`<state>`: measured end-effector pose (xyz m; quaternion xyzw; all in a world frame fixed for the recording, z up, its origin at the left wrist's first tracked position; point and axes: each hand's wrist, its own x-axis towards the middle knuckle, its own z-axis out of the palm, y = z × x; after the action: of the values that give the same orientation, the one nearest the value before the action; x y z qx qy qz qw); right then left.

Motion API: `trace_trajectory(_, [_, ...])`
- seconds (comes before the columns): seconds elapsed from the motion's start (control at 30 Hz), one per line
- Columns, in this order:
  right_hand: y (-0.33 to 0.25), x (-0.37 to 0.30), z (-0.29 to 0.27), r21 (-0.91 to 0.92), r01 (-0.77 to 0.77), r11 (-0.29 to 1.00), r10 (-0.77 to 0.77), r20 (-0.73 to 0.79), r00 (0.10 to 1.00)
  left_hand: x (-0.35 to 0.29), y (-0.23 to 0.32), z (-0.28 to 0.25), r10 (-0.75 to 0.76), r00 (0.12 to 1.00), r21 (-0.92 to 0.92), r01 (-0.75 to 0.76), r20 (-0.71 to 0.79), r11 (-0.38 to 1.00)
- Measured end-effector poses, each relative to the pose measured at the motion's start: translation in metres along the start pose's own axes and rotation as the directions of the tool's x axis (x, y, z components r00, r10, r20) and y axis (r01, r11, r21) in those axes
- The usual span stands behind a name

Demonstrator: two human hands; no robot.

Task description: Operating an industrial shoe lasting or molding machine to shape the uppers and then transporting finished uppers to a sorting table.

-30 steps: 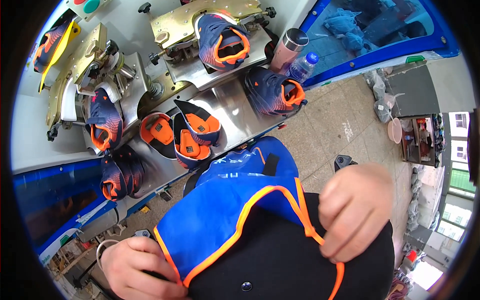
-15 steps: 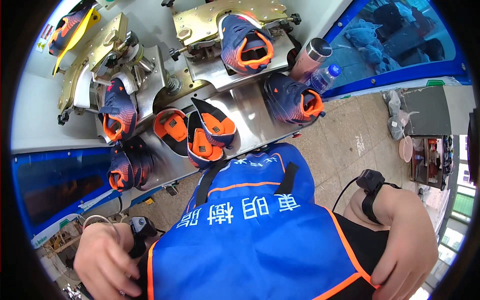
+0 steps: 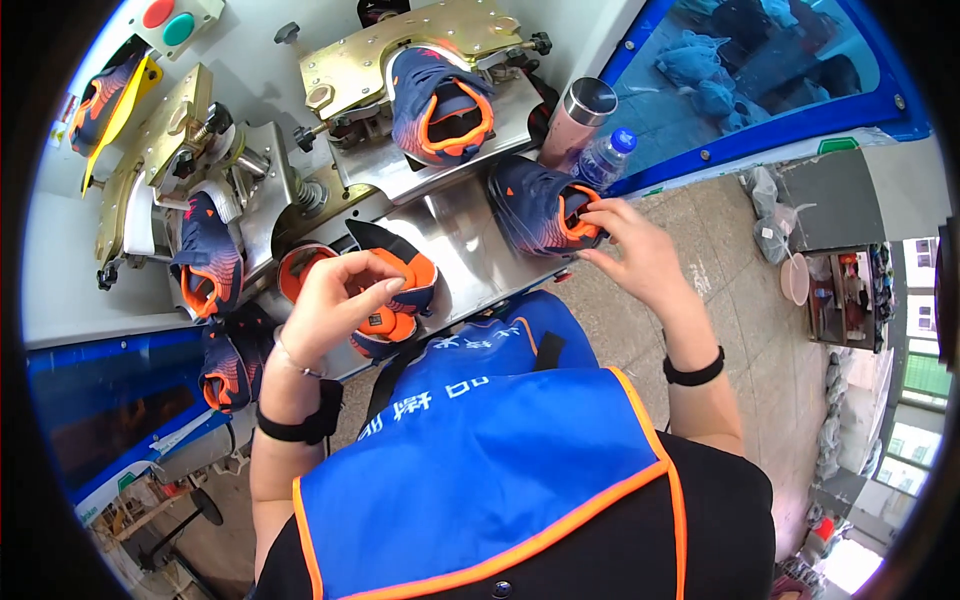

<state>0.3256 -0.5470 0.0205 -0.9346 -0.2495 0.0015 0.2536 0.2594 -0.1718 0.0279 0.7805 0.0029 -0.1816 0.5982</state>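
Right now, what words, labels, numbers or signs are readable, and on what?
Blue cloth apron with orange trim: large white characters, partly folded over; wording withheld.
Clear plastic bottle with blue cap: label too small.
Dark shoe upper with orange lining: small dark square tag, illegible.
White machine edge strip, lower left: print too small.
Grey-beige tiled floor: faint white marks, illegible.

Tan tiled floor (image 3: 740, 320) on the right, seams visible, dark grey wall section (image 3: 830, 205) beyond it with white beside. Open shelf unit (image 3: 852, 300) packed with small stuff, pink basin (image 3: 795, 282) just left of it. Windows (image 3: 921, 325) at far right edge, one pane green (image 3: 926, 375), bright white glare (image 3: 850, 557) lower right
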Motion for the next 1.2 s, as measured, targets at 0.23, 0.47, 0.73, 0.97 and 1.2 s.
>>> trace_trajectory(0.23, [-0.036, -0.011, 0.005, -0.172, 0.010, 0.985, -0.061, -0.290, 0.955, -0.025, -0.059, -0.025, -0.136, 0.869, -0.281, -0.004, -0.475, 0.960])
trace_trajectory(0.47, [-0.083, 0.066, 0.014, 0.059, 0.334, 0.941, -0.279, -0.423, 0.862, -0.056, -0.074, -0.020, -0.206, 0.825, -0.347, 0.013, -0.526, 0.938])
trace_trajectory(0.73, [-0.072, 0.131, 0.067, -0.104, 0.254, 0.961, -0.271, -0.196, 0.943, -0.089, -0.074, -0.025, -0.141, 0.815, -0.313, -0.052, -0.562, 0.948])
trace_trajectory(0.97, [-0.094, 0.136, 0.036, 0.053, 0.085, 0.995, -0.074, -0.180, 0.981, -0.104, -0.098, -0.023, -0.248, 0.796, -0.380, 0.024, -0.552, 0.925])
trace_trajectory(1.2, [-0.070, 0.010, 0.093, 0.249, -0.152, 0.957, 0.046, 0.387, 0.921, -0.068, -0.074, -0.021, -0.153, 0.890, -0.362, -0.015, -0.430, 0.932])
